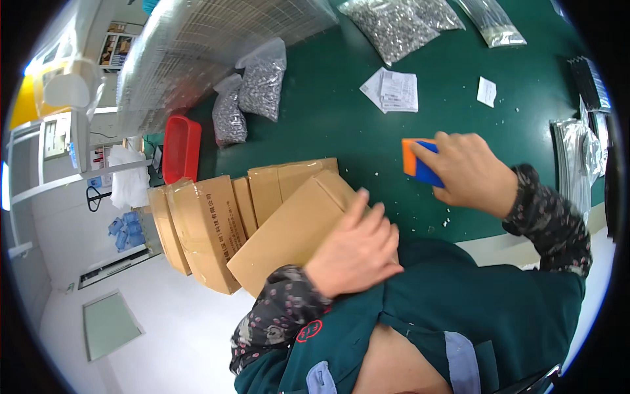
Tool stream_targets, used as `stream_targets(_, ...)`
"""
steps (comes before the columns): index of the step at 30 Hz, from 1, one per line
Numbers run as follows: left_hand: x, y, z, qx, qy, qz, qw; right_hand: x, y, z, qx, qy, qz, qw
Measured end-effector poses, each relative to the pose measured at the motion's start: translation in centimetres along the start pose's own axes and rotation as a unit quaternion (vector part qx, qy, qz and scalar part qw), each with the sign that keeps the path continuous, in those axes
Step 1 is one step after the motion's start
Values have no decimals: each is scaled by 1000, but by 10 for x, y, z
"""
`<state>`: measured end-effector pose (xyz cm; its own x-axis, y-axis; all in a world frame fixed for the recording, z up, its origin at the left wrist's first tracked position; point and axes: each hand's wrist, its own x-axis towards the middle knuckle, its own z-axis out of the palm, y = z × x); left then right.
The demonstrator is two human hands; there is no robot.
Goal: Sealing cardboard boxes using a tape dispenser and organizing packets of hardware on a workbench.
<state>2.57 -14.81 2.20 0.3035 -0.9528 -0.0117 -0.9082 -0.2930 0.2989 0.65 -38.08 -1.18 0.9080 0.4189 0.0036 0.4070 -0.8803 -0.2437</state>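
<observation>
My left hand [357, 253] lies with fingers spread on a brown cardboard box [289, 230], which sits tilted at the table's near edge against my body. In my right hand [476, 172], closed around it, is an orange-and-blue block-shaped object [426, 167]; its exact kind does not show. That hand is held to the right of the box, over the green table, and its fingers cover part of the object. Beside the box, on its left, stand several more cardboard boxes [210, 230], some with clear tape along their edges.
Bags of small grey parts [262, 85] lie at the back left near a red bin [181, 150]; more bags [394, 29] are at the far edge. White paper slips [399, 90] rest on the green table [328, 118]. Clear plastic bags [571, 161] lie at the right.
</observation>
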Motion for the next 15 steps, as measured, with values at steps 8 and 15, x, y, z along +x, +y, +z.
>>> stream_targets(8, 3, -1, 4, -2, -65, -18, 998, -31, -13, 7, 73, -29, 138, 987)
stream_targets(15, 4, -64, -20, 71, 39, -193, 978, -11, -19, -3, 67, 12, 147, 987)
